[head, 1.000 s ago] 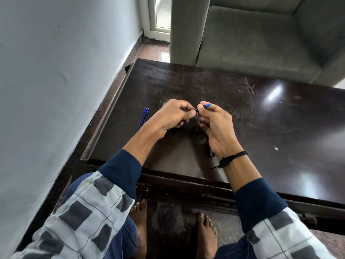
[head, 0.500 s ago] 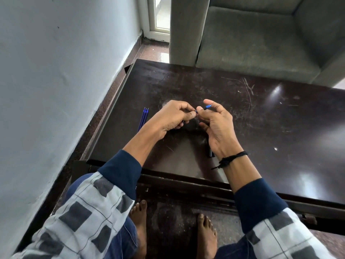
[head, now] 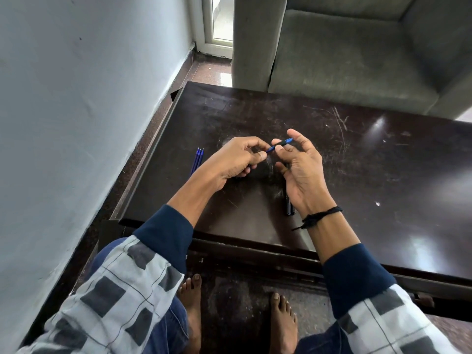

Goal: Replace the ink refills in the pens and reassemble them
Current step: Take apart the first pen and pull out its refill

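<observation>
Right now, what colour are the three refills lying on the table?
The refills are blue; head view.

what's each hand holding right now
Left hand: closed, pinching one end of the slim blue plastic pen piece.
Right hand: closed, pinching the other end of that piece.

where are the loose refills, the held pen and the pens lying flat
loose refills (head: pixel 196 162): head view, middle of the bundle
held pen (head: pixel 283 142): head view, dark barrel
pens lying flat (head: pixel 290 208): head view, exposed near ends
</observation>
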`<action>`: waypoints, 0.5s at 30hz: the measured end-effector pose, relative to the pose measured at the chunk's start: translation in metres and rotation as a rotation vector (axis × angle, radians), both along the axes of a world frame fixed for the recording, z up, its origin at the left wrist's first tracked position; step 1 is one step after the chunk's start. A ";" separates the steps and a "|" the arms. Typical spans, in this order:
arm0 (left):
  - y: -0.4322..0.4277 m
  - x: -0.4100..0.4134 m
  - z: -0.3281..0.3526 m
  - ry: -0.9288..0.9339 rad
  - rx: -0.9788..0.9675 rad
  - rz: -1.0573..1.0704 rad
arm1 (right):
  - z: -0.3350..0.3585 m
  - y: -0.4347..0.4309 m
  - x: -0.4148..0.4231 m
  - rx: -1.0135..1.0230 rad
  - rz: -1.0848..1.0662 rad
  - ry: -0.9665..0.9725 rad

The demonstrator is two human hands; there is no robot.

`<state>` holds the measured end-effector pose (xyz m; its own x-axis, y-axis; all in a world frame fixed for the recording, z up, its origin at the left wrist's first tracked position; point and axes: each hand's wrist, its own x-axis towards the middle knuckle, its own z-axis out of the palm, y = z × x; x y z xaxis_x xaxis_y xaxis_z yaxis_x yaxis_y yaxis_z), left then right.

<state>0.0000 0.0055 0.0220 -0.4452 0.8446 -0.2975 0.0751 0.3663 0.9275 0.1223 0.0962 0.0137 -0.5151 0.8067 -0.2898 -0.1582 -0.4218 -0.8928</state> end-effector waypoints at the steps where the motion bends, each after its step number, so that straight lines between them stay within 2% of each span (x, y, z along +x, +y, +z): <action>1: 0.000 0.000 0.000 -0.002 0.000 -0.002 | 0.001 0.000 0.000 -0.004 -0.006 -0.002; 8: -0.001 -0.002 0.003 0.016 -0.030 -0.001 | 0.001 0.000 0.001 0.004 -0.049 0.008; 15: -0.005 -0.014 0.005 0.011 -0.030 0.061 | -0.001 0.012 0.005 -0.080 -0.295 0.063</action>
